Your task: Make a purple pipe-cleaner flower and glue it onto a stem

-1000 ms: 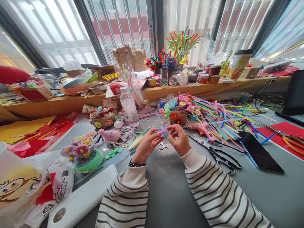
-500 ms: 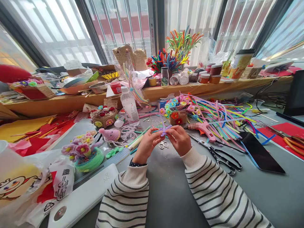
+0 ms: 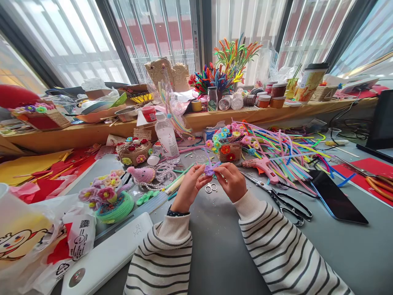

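Observation:
Between my two hands is a purple pipe-cleaner flower [image 3: 210,169], with a stem of the same purple sticking up and away from me. My left hand [image 3: 190,183] pinches its left side between thumb and fingers. On the right side, my right hand [image 3: 231,180] grips it with thumb and fingertips. Small scissors with white handles [image 3: 211,188] lie on the table just below the flower. Right of my right hand are a pink glue gun [image 3: 263,168] and large black-handled scissors [image 3: 290,201].
A heap of coloured pipe cleaners [image 3: 294,153] spreads at the right, near a black phone [image 3: 336,197]. Left of my hands stand a green pot of flowers [image 3: 115,207], a pink crocheted piece [image 3: 143,173] and a clear bottle [image 3: 167,137]. A white power bank [image 3: 110,254] lies in front.
Both hands stay in nearly the same place, still pinching the purple flower. The flower has turned slightly, so more of its petals show between the fingers.

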`<state>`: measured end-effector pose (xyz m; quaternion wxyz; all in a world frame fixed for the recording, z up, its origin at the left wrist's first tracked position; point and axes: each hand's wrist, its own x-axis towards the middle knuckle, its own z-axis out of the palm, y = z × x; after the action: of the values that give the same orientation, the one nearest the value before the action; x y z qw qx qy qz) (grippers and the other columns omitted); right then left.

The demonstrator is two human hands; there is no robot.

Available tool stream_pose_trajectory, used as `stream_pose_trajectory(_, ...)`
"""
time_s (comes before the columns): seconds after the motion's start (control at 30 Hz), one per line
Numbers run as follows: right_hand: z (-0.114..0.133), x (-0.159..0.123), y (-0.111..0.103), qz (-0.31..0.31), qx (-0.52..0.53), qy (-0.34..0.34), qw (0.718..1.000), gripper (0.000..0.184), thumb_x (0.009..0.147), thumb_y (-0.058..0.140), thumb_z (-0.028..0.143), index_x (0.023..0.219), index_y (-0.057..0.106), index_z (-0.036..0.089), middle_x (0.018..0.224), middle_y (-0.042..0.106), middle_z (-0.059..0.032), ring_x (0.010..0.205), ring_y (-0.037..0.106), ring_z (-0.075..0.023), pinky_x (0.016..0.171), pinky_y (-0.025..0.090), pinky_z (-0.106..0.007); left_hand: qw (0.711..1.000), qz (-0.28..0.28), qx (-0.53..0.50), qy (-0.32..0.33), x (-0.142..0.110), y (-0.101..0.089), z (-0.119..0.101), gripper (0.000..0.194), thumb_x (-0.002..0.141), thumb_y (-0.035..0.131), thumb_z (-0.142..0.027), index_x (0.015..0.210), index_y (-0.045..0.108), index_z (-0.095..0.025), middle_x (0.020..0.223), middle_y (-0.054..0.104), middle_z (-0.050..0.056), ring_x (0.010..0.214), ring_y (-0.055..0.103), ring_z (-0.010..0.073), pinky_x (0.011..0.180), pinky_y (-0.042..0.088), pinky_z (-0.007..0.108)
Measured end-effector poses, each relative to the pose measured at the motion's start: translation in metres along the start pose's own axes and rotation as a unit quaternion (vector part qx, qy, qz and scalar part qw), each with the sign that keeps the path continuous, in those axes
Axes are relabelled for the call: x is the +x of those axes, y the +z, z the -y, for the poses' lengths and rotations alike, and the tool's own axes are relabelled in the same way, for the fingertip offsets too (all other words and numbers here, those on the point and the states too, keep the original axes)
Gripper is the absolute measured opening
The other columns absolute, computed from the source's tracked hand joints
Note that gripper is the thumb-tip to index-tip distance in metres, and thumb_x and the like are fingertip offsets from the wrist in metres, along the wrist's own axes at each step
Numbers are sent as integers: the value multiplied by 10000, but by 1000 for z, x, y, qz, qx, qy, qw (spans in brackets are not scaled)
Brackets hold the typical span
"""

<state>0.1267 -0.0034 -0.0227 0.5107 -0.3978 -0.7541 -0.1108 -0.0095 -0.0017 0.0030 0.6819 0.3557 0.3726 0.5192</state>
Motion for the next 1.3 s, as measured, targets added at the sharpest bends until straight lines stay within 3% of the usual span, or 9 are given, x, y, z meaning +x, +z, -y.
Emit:
stream_pose_trajectory(0.17,1,0,0,9,21,13,1000,153,781,450,150,844,582,193,777,570,-54,773,520,-156,687,458,-274,1000,-12,17,-2,-1,0,0,252,631,637,-201,820,478,-152,693,573,-11,598,575,68,600,480,194)
stream_pose_trajectory(0.27,3,0,0,21,79,73,994,164,774,439,154,863,571,195,803,553,-53,728,518,-142,613,464,-254,999,-23,21,12,0,-1,1,287,598,661,-172,819,478,-154,700,574,-11,622,572,73,625,478,208)
stream_pose_trajectory(0.43,6,3,-1,35,185,197,962,119,771,465,257,801,553,182,788,537,-38,628,499,-111,492,430,-214,998,-19,34,40,1,-4,2,279,575,676,-162,803,515,-157,723,582,-12,674,570,79,675,473,223)
stream_pose_trajectory(0.7,2,2,3,53,252,282,924,175,736,517,342,699,547,174,696,548,-16,635,507,-120,544,404,-226,999,12,28,17,0,-5,3,164,588,665,-197,725,609,-128,747,605,17,726,572,102,745,457,250)
stream_pose_trajectory(0.87,0,1,5,65,282,297,910,168,721,534,339,699,548,173,698,540,-9,627,496,-113,546,399,-222,999,-3,34,10,1,-4,2,149,592,660,-221,700,622,-126,729,606,15,702,565,101,718,466,251)
stream_pose_trajectory(1.07,2,2,3,70,265,260,926,140,719,540,305,671,550,174,718,511,-11,628,489,-107,555,408,-217,999,-18,46,11,0,-4,1,149,581,663,-238,665,620,-123,686,603,8,664,555,87,696,465,235)
stream_pose_trajectory(1.3,1,1,4,63,251,266,929,137,734,521,301,687,536,173,724,517,-16,635,494,-111,551,410,-218,997,-5,83,-2,-1,-3,1,207,579,668,-267,718,593,-134,667,619,20,630,591,114,663,469,262)
